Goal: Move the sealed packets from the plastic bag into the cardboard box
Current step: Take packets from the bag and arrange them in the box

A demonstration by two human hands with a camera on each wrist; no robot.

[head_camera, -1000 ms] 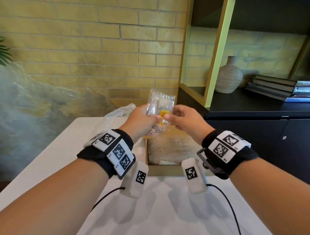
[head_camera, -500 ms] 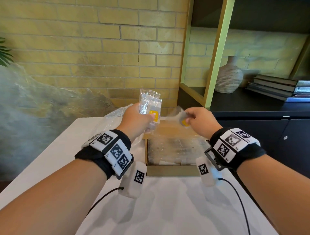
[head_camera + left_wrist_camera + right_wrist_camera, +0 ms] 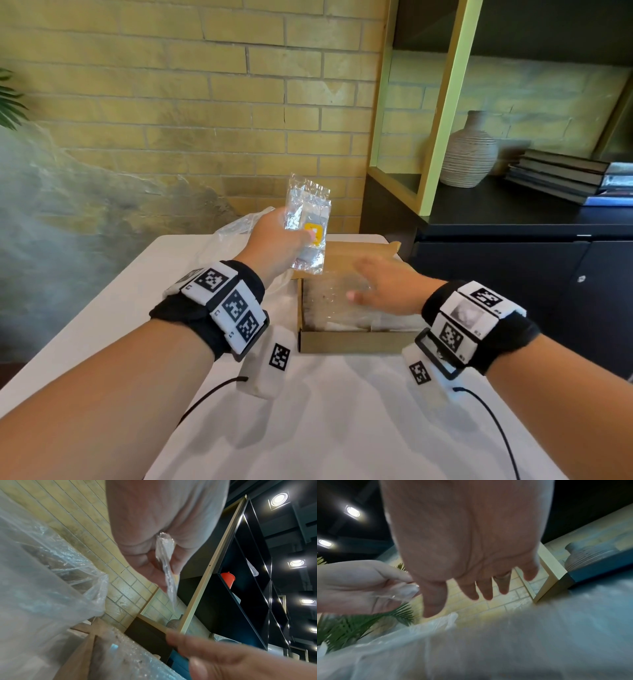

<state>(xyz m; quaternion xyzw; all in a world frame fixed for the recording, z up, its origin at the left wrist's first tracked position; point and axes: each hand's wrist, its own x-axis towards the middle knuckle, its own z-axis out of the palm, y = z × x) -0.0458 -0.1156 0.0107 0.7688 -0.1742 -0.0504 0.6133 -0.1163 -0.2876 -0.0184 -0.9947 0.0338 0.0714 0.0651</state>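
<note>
My left hand (image 3: pixel 274 240) grips clear sealed packets (image 3: pixel 308 219) with a yellow label and holds them upright above the box's far left corner. In the left wrist view the packets (image 3: pixel 167 563) show edge-on between thumb and fingers. My right hand (image 3: pixel 376 284) hovers flat and open, palm down and holding nothing, low over the cardboard box (image 3: pixel 342 342). Its spread fingers (image 3: pixel 484 591) show in the right wrist view. Clear packets (image 3: pixel 342 305) lie inside the box. The crumpled plastic bag (image 3: pixel 233 229) sits on the table behind my left wrist.
The box stands on a white table (image 3: pixel 342 428) against a brick wall. A black cabinet (image 3: pixel 513 260) with a ribbed vase (image 3: pixel 469 154) and stacked books (image 3: pixel 561 174) stands to the right. Wrist-camera cables (image 3: pixel 212 394) trail over the table. A plant (image 3: pixel 10 106) is at far left.
Both hands held the packets together. My right hand then pulled one packet off to the right and down over the box. That hand now holds nothing; the left still holds the rest.
</note>
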